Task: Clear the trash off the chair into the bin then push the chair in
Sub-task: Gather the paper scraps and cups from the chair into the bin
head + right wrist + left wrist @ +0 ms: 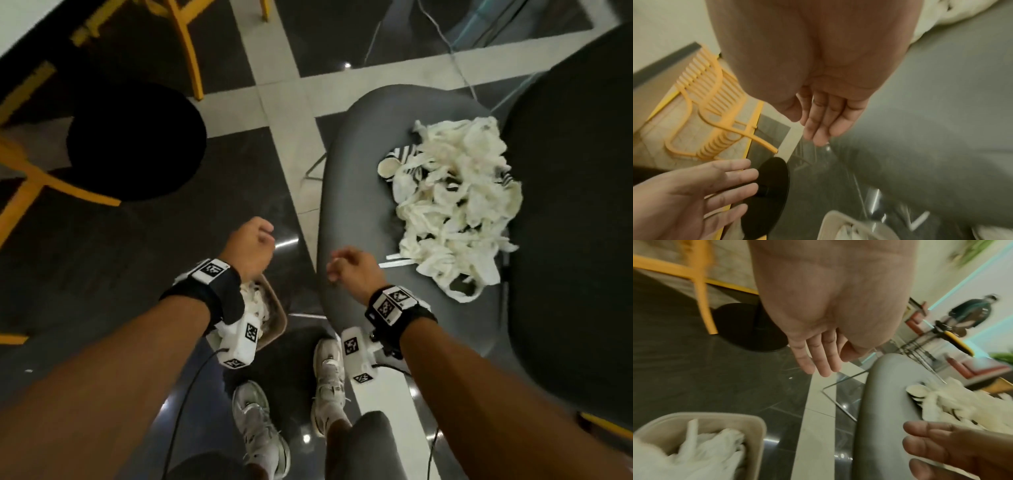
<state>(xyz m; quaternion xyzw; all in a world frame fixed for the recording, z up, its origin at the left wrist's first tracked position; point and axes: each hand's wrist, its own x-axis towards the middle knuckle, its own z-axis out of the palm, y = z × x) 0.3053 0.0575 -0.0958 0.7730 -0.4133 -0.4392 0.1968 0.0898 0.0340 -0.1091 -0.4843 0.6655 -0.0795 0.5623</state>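
Both hands released, empty, mid-frame.
Left hand (251, 246) above beige plastic bin (274, 310); right hand (352, 269) beside grey cushioned chair (356, 178), heaped with seemingly crumpled white paper trash (455, 205).

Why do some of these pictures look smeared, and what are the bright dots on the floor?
Head view: ceiling lights glint off the glossy floor; the trash pile is fairly sharp. Left wrist view: the bin and trash smear with motion. Right wrist view: the grey chair is blurred, the colours dim and yellowish.

Both forearms extended forward and down, side by side, wrists banded with cameras. Left hand (251, 245) empty, fingers (813, 356) straight and relaxed. Right hand (352, 269) empty too, fingers (818, 123) loosely extended.
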